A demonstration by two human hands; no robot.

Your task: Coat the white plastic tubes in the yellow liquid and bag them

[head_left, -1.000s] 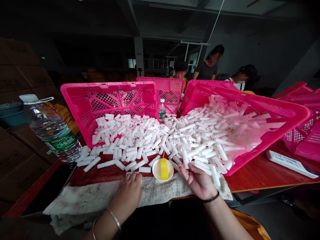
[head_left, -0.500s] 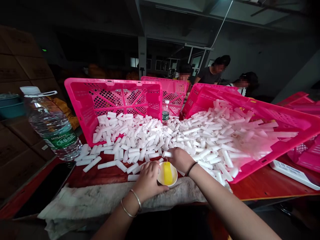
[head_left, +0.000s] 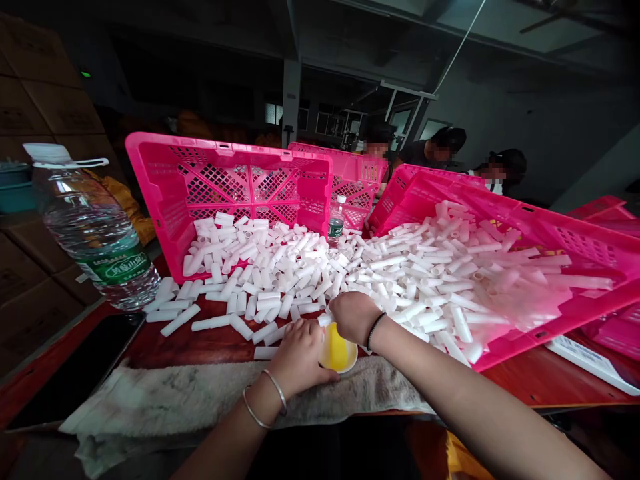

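My left hand [head_left: 297, 357] curls round the near left side of a small white bowl [head_left: 353, 363], its thumb along the front rim. Inside the bowl stands a yellow block [head_left: 338, 347], partly covered by my right hand. Just above the bowl, my right hand [head_left: 354, 319] is closed, with a short white tube [head_left: 325, 320] at its fingertips beside my left fingers. How the fingertips grip the tube is partly hidden. A large heap of similar white tubes [head_left: 310, 263] spreads behind both hands. Under my wrists lies a grey cloth [head_left: 210, 393].
Pink crates [head_left: 230, 147] lie tipped behind the heap, and another crate [head_left: 590, 233] spills tubes at right. A large water bottle [head_left: 100, 233] and a dark phone [head_left: 75, 373] are at left. A small bottle [head_left: 336, 220] stands mid-heap. Several people sit beyond.
My right hand has moved slightly down and left, bringing the white tube closer to my left fingers and covering more of the bowl. The view has shifted a little.
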